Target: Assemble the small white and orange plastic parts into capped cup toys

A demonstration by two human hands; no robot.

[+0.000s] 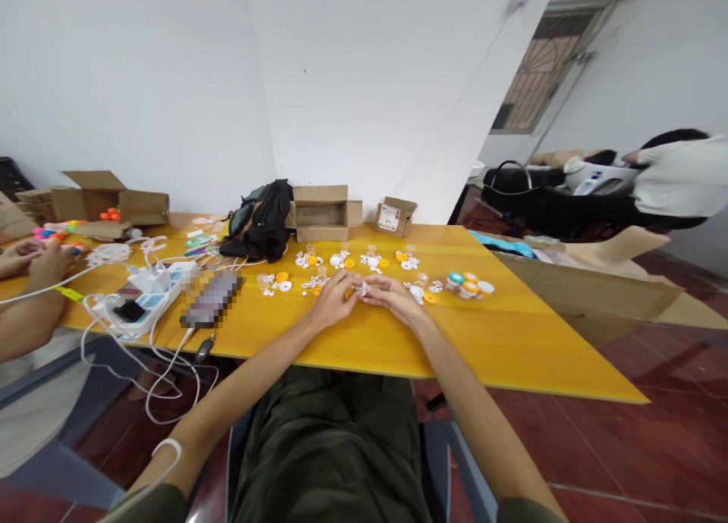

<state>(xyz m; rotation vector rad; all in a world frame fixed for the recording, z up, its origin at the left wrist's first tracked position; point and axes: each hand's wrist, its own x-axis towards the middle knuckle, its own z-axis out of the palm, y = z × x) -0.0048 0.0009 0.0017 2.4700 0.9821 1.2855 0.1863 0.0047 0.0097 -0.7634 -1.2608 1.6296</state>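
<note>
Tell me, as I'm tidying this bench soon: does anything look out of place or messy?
White cables from the white power strip dangle tangled over the front of the yellow table. Small white and orange plastic discs lie scattered beyond the left hand and right hand, which pinch a small white piece.

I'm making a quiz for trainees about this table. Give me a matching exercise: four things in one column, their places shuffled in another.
1 black bag
2 power strip
3 lidded jars
4 small white piece

a right of the right hand
b pinched between left hand and right hand
c left of the open cardboard box
d left of the phone

Pairs: 1-c, 2-d, 3-a, 4-b
</note>
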